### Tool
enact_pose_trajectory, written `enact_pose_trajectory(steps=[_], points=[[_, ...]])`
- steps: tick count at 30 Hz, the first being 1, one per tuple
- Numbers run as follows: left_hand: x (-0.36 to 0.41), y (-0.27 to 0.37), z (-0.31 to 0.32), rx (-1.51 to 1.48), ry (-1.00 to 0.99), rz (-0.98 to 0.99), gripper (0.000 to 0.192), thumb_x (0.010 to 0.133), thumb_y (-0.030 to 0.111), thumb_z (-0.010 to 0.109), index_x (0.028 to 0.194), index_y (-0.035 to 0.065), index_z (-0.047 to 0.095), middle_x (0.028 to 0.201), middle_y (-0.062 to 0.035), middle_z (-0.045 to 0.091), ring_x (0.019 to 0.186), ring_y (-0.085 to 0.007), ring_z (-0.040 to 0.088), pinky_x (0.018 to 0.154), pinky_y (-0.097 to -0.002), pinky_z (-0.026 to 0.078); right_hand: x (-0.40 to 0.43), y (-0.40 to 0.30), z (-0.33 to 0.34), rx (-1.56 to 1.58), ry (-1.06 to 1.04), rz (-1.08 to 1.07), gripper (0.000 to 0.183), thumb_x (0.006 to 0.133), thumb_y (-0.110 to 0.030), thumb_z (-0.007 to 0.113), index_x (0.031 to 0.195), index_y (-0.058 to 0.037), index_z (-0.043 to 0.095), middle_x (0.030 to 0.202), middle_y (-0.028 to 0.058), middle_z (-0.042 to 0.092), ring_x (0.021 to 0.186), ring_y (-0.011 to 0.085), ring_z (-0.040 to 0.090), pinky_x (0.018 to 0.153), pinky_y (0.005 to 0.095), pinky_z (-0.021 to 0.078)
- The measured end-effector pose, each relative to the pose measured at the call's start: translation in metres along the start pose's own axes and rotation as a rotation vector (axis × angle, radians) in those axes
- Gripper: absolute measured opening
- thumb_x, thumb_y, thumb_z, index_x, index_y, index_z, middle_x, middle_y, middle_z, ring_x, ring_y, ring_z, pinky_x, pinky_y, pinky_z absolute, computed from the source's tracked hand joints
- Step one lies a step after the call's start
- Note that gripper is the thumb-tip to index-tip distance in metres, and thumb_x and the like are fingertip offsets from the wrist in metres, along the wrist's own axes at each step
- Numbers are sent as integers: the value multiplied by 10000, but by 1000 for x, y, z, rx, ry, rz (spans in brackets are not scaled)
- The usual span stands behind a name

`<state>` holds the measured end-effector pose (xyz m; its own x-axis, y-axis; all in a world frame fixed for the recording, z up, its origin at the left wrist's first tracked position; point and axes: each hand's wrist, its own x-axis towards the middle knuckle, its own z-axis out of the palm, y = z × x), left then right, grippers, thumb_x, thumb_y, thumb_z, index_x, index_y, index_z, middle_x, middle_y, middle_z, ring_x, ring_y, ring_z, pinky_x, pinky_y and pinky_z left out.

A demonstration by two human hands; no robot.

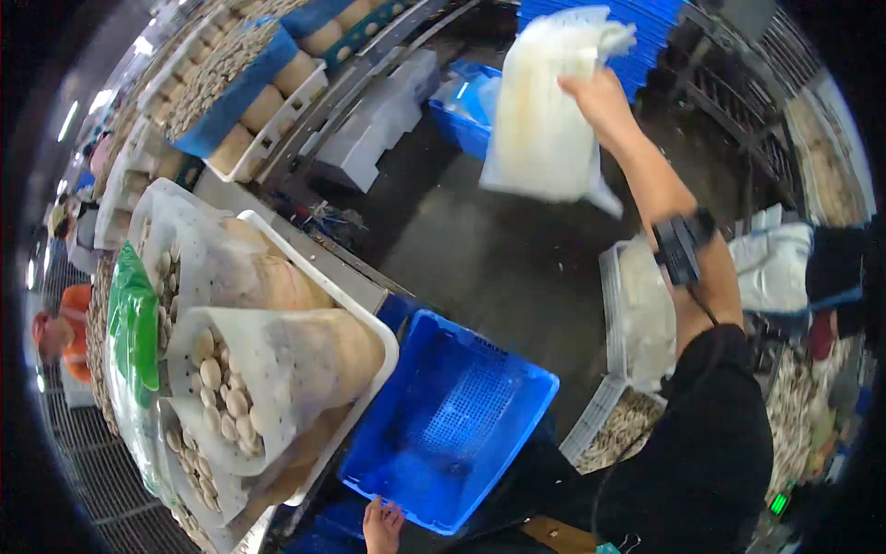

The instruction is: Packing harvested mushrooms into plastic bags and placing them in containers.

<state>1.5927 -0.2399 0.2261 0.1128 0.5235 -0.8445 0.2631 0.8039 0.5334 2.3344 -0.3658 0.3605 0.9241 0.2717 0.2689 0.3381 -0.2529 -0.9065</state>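
My right hand (pixel 597 104) grips a filled white plastic bag (pixel 540 118) near its gathered end and holds it out at arm's length, slightly blurred. A black device is strapped to that forearm. My left hand (pixel 383 524) has its fingers over the near rim of a blue plastic crate (pixel 477 395), whose perforated floor shows. Left of the crate, a white plastic crate (pixel 384 332) carries open plastic bags (pixel 297 374) of mushrooms with round pale caps (pixel 232 408). A clear bag with a green part (pixel 135 318) lies against them.
Stacked blue crates (pixel 664 41) and a blue bin (pixel 464 138) stand at the far side. White bags fill a crate (pixel 612 311) near my right arm; a basket of mushroom pieces (pixel 616 429) adjoins it. More mushroom crates (pixel 242 149) line the left. A person in orange (pixel 76 332) is beyond.
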Motion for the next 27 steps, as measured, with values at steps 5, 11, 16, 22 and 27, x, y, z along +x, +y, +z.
enact_pose_trajectory(steps=[5, 11, 16, 22, 27], points=[[9, -63, 13, -106, -21, -72, 282, 922, 209, 459, 1185, 108, 462, 1020, -54, 542, 958, -224, 546, 842, -383, 464, 160, 95, 50, -554, 91, -78, 491, 729, -296, 660, 1067, 48, 563, 912, 186, 650, 836, 281, 633, 767, 383, 486], [-4, -121, -28, 853, -193, 463, 224, 865, 180, 536, 1070, 101, 491, 946, -46, 564, 959, -209, 526, 785, -376, 459, -43, 116, 174, -284, -215, -152, 350, 791, -240, 571, 1053, -12, 528, 938, 221, 604, 881, 384, 585, 751, 428, 465], [-46, -179, -78, 34, -308, -115, 382, 900, 209, 538, 1237, 91, 402, 1084, -110, 563, 1095, -216, 473, 990, -393, 349, -333, 49, 123, -5, -438, -55, 170, 838, -130, 529, 943, -9, 586, 852, 192, 602, 759, 329, 595, 649, 373, 465], [-176, -240, -249, 89, -402, -98, 453, 904, 177, 520, 1321, 78, 373, 1243, -68, 486, 1154, -195, 455, 992, -336, 368, -696, -70, 61, 465, -1898, 473, 258, 849, -236, 571, 1049, -75, 597, 832, 106, 617, 781, 194, 586, 720, 342, 476], [-195, -352, -439, -55, -564, 8, 472, 921, 160, 479, 1363, 53, 351, 1367, -51, 393, 1236, -175, 379, 1035, -297, 310, -904, -112, 72, 123, -2275, 107, 266, 854, -264, 527, 1043, -92, 600, 921, 161, 616, 847, 265, 598, 724, 372, 490]])
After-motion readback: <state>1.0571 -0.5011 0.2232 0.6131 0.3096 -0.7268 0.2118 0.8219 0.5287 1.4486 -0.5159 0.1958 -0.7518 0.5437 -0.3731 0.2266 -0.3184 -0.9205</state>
